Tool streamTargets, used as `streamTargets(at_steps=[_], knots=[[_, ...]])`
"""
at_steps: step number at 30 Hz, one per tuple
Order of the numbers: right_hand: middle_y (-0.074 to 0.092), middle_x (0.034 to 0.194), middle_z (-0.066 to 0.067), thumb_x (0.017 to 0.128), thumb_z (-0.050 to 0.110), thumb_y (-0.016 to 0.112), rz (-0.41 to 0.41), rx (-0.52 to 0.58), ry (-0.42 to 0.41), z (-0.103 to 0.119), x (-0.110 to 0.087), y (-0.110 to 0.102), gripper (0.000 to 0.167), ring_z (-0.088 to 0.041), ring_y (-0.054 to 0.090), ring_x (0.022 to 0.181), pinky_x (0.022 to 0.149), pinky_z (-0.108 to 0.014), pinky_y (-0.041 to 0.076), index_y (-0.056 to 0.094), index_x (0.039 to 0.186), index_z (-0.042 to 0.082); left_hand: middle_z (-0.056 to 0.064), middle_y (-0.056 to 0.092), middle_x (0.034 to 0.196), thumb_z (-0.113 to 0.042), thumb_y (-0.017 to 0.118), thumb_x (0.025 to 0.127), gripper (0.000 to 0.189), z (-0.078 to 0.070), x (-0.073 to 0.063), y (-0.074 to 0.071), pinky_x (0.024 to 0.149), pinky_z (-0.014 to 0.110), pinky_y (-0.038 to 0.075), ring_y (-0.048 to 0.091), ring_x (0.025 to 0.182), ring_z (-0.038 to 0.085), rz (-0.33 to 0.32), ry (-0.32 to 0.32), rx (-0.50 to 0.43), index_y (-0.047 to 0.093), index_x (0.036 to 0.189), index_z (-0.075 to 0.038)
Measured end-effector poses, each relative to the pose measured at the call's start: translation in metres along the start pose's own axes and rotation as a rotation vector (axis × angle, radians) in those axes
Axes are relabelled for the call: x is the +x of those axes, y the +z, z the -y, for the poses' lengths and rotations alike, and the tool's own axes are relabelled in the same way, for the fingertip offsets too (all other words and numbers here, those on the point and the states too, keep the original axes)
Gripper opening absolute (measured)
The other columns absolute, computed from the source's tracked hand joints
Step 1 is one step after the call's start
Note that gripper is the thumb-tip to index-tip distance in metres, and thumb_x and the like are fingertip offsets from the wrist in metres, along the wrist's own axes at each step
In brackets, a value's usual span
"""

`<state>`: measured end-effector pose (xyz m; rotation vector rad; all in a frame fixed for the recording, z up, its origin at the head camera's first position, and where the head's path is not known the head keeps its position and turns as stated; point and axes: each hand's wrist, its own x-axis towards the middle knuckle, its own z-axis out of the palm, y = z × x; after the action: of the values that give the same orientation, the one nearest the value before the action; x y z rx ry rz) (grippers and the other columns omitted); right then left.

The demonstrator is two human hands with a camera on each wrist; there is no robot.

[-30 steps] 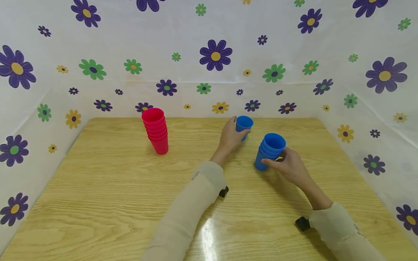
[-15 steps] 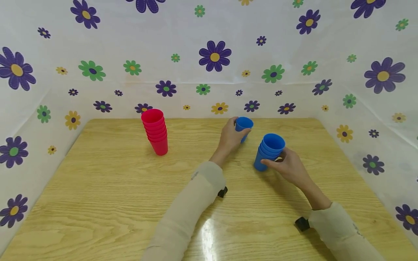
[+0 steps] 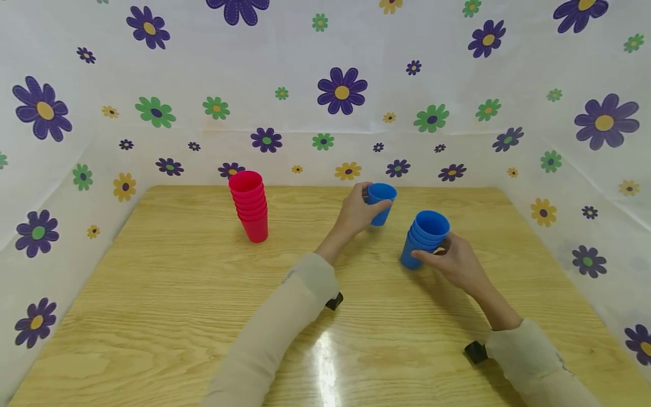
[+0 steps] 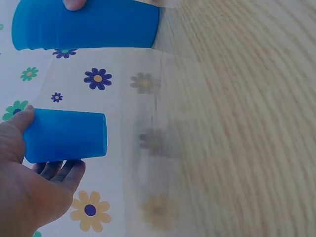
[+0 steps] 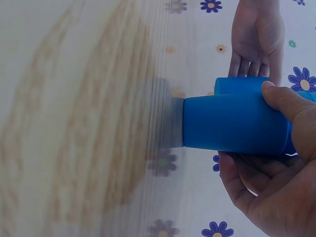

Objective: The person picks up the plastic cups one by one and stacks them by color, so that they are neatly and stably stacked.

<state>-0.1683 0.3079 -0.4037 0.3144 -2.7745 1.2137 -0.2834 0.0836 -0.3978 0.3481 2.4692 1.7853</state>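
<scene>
Near the back edge of the table, my left hand (image 3: 357, 210) holds a single blue cup (image 3: 380, 203) between thumb and fingers. That cup is upright; the left wrist view shows its base (image 4: 104, 135) a little off the tabletop. To the front right of it, my right hand (image 3: 456, 263) grips a nested stack of several blue cups (image 3: 421, 240) around its side. The stack stands upright, slightly tilted in appearance, with its bottom on the table in the right wrist view. Fingers behind the stack are partly hidden in the head view.
A tall nested stack of red cups (image 3: 252, 209) stands on the wooden table (image 3: 178, 294) at the back left. A white sheet printed with flowers (image 3: 295, 73) rises behind the table and along both sides. Light glares off the table's front middle.
The head view has shifted slightly. Against the background, my left hand and the single blue cup have moved a little to the left and nearer. The right hand and its stack look unmoved.
</scene>
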Motion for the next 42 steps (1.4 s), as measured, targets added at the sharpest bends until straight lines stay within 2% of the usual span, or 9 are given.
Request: streamTargets(at_steps=[7, 17, 23, 27, 34, 42], knots=[[0.063, 0.129, -0.032, 0.095, 0.02, 0.077, -0.005, -0.002, 0.007, 0.0, -0.001, -0.001, 0.061, -0.048, 0.064, 0.114, 0.09, -0.06, 0.056, 0.048, 0.139, -0.011, 0.015, 0.056, 0.146, -0.037, 0.076, 0.096, 0.073, -0.008, -0.013, -0.012, 0.105, 0.047, 0.051, 0.056, 0.132, 0.03, 0.073, 0.062, -0.057, 0.043, 0.153, -0.006], [0.064, 0.128, -0.03, 0.095, 0.019, 0.078, -0.013, -0.013, -0.01, -0.001, -0.001, -0.001, 0.06, -0.047, 0.065, 0.113, 0.087, -0.051, 0.059, 0.049, 0.139, -0.01, 0.013, 0.058, 0.144, -0.036, 0.074, 0.097, 0.072, -0.019, -0.037, -0.037, 0.103, 0.046, 0.052, 0.06, 0.127, 0.028, 0.165, 0.126, -0.069, 0.042, 0.156, -0.009], [0.064, 0.128, -0.03, 0.095, 0.019, 0.078, -0.009, -0.008, -0.008, -0.002, -0.001, -0.002, 0.06, -0.047, 0.065, 0.112, 0.088, -0.051, 0.058, 0.049, 0.139, -0.011, 0.012, 0.062, 0.139, -0.032, 0.074, 0.097, 0.066, -0.027, -0.048, -0.046, 0.099, 0.04, 0.055, 0.063, 0.122, 0.025, 0.209, 0.171, -0.106, 0.047, 0.152, -0.008], [0.063, 0.128, -0.031, 0.095, 0.019, 0.077, -0.007, -0.006, -0.005, -0.002, -0.002, -0.002, 0.06, -0.047, 0.065, 0.113, 0.089, -0.056, 0.057, 0.048, 0.139, -0.011, 0.012, 0.062, 0.137, -0.028, 0.073, 0.098, 0.062, -0.037, -0.057, -0.048, 0.097, 0.035, 0.056, 0.065, 0.12, 0.024, 0.256, 0.209, -0.138, 0.049, 0.151, -0.007], [0.061, 0.133, -0.032, 0.095, 0.019, 0.077, 0.002, 0.009, -0.009, 0.001, -0.002, -0.001, 0.064, -0.049, 0.063, 0.116, 0.091, -0.061, 0.055, 0.045, 0.143, -0.01, 0.011, 0.061, 0.138, -0.025, 0.072, 0.099, 0.061, -0.058, -0.071, -0.044, 0.095, 0.03, 0.056, 0.065, 0.117, 0.021, 0.317, 0.258, -0.136, 0.047, 0.152, -0.007], [0.057, 0.138, -0.033, 0.096, 0.017, 0.076, 0.024, 0.038, -0.019, 0.002, -0.001, -0.001, 0.071, -0.052, 0.06, 0.12, 0.094, -0.062, 0.054, 0.038, 0.15, -0.009, 0.01, 0.059, 0.141, -0.025, 0.072, 0.099, 0.062, -0.075, -0.074, -0.03, 0.095, 0.026, 0.054, 0.064, 0.118, 0.016, 0.354, 0.295, -0.144, 0.046, 0.153, -0.008]])
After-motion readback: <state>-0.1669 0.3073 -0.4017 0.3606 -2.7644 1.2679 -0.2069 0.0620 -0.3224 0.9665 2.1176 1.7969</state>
